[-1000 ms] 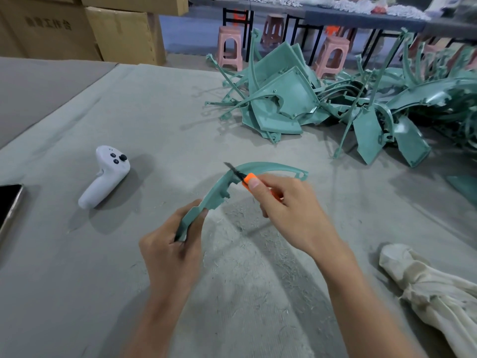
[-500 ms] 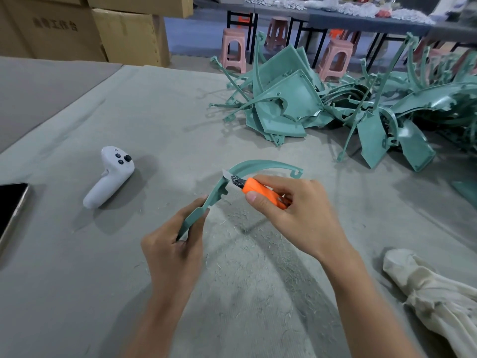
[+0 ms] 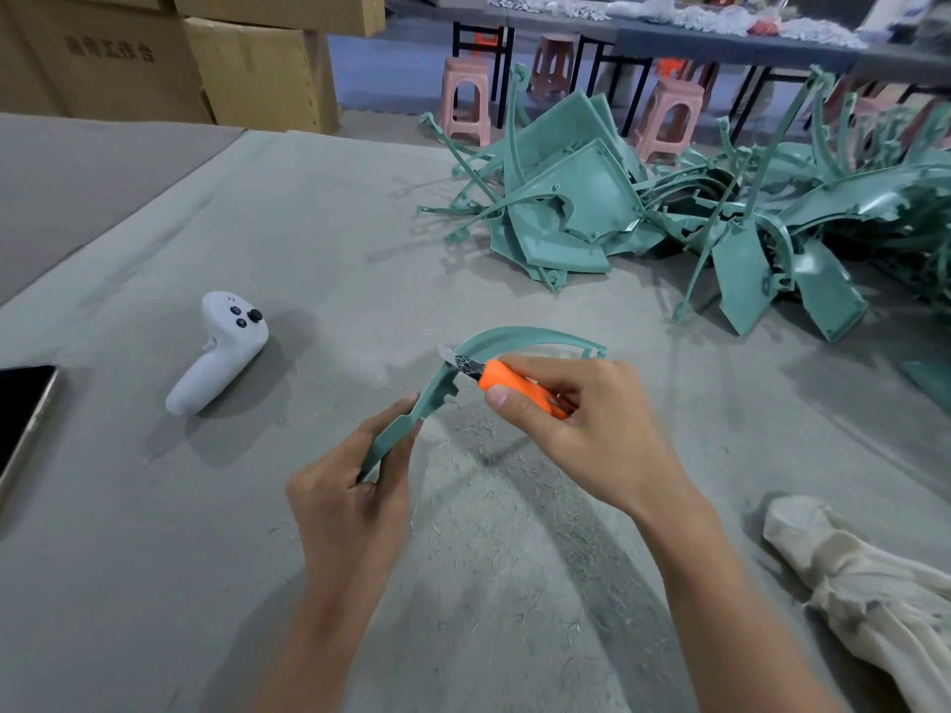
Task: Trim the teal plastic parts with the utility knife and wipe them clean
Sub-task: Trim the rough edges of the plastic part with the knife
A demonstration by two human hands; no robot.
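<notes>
Fingers (image 3: 545, 366) still pinch knife (image 3: 507, 381), blade (image 3: 459, 360) unmoved on part (image 3: 520, 334)

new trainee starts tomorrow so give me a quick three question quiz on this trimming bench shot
1. True or false: the left hand holds the curved teal plastic part by its lower end.
2. Multiple choice: the right hand has its grip on A) the orange-handled utility knife, B) a screwdriver, C) a paintbrush.
3. Fill in: the white handheld controller lies on the table to the person's ___ of the held part.

Key: 1 true. 2 A. 3 left.
</notes>
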